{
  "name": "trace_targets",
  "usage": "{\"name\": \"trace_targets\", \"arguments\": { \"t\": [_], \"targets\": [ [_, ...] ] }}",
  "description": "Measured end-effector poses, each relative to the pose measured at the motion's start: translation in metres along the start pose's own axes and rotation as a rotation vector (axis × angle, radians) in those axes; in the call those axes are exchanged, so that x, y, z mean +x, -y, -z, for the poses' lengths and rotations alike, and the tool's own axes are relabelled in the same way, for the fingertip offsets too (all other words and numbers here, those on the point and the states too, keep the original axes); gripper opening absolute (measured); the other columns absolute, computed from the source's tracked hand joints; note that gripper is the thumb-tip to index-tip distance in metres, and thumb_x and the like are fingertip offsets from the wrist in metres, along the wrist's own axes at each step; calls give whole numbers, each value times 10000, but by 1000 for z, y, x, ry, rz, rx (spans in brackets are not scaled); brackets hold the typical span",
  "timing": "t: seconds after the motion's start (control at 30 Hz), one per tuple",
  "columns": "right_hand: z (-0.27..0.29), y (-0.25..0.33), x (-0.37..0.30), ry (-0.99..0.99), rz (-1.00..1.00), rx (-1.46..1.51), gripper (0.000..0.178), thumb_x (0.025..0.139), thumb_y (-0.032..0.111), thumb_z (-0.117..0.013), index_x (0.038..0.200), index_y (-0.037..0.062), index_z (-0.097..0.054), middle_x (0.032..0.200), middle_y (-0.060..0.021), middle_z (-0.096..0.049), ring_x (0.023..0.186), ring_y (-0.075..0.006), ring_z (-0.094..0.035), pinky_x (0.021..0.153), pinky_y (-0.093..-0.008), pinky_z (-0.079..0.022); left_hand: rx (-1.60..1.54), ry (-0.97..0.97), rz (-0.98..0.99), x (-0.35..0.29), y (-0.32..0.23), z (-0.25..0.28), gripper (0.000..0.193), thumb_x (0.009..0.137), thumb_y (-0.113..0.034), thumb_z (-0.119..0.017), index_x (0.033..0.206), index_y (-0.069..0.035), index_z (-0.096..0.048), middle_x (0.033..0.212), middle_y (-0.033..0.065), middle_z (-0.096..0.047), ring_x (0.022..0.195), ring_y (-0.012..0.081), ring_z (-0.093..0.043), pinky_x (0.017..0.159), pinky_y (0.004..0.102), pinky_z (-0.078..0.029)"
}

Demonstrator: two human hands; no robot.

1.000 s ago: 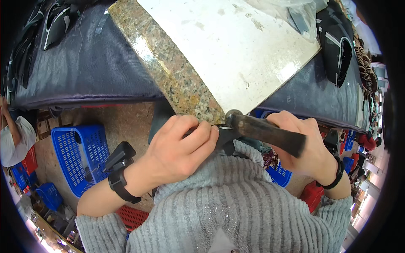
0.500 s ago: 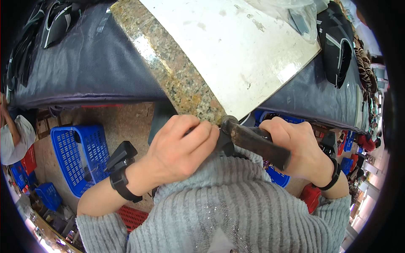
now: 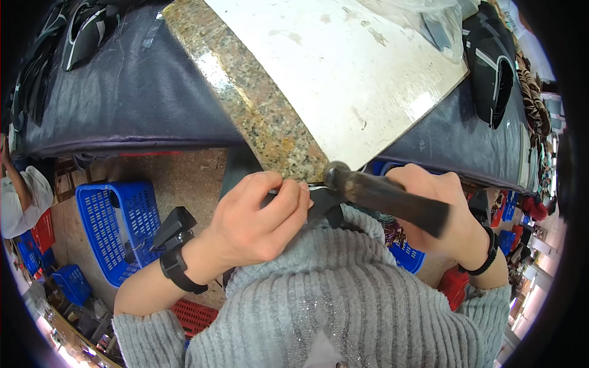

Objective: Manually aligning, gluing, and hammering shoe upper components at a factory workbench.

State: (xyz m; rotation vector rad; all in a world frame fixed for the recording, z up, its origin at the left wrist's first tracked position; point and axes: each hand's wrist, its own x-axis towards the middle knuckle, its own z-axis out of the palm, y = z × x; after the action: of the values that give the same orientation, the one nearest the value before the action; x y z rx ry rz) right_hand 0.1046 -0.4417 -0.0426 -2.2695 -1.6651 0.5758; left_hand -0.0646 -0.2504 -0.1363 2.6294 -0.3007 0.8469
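My left hand (image 3: 254, 216) is closed, its thumb and fingers pinching a black strip-like piece (image 3: 324, 203) at the near corner of a speckled granite slab (image 3: 279, 138). Most of that piece is hidden by the fingers. A worn, dark hammer (image 3: 392, 199) is gripped in my right hand (image 3: 432, 193). Its round face is at the slab's corner, just right of my left fingertips, but I cannot tell whether it touches the black piece. The hammer's far end is slightly blurred. Beyond the corner, a scuffed white board (image 3: 343, 80) lies on the slab.
Black shoe uppers with grey trim (image 3: 491, 73) lie at the table's right, more (image 3: 86, 37) at the far left. A clear plastic bag (image 3: 423, 21) rests on the board. Below the dark padded table (image 3: 123, 104) stand a blue basket (image 3: 113, 233) and a red crate (image 3: 193, 316). Another person's arm (image 3: 18, 184) shows at left.
The hammer's far end has swung to the right, along with my right hand. My left hand has shifted slightly left, and more of the black piece shows beside its fingertips.
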Motion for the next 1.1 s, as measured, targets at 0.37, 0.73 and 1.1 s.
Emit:
{"name": "trace_targets", "arguments": {
  "t": [0.37, 0.73, 1.1],
  "targets": [
    [-7, 6, 5, 55, 56, 15, 330, 811, 247, -756, 960, 36, -551, 799, -96, -620, 621, -300, -639, 489, -378, -458, -38, -54, 35, -1, -1, -1, 206, 708, -30, -762, 878, 39, -669, 901, 93, -597, 816, 242, -592, 645, 317, -544],
    [-7, 7, 4, 53, 74, -59, 335, 821, 269, -753, 937, 29, -550, 734, -89, -595, 574, -274, -627, 460, -372, -454, -113, -78, 85, -8, 1, -2, 314, 646, -40, -833, 918, -13, -678, 921, 101, -612, 776, 274, -579, 654, 357, -486],
    [-7, 6, 5, 75, 47, -18, 331, 815, 271, -757, 930, 28, -563, 775, -100, -624, 605, -284, -649, 481, -379, -472, -196, -39, 154, -5, 2, 0, 274, 675, -33, -791, 916, 8, -666, 918, 93, -613, 798, 262, -582, 677, 331, -510]
  ]
}}
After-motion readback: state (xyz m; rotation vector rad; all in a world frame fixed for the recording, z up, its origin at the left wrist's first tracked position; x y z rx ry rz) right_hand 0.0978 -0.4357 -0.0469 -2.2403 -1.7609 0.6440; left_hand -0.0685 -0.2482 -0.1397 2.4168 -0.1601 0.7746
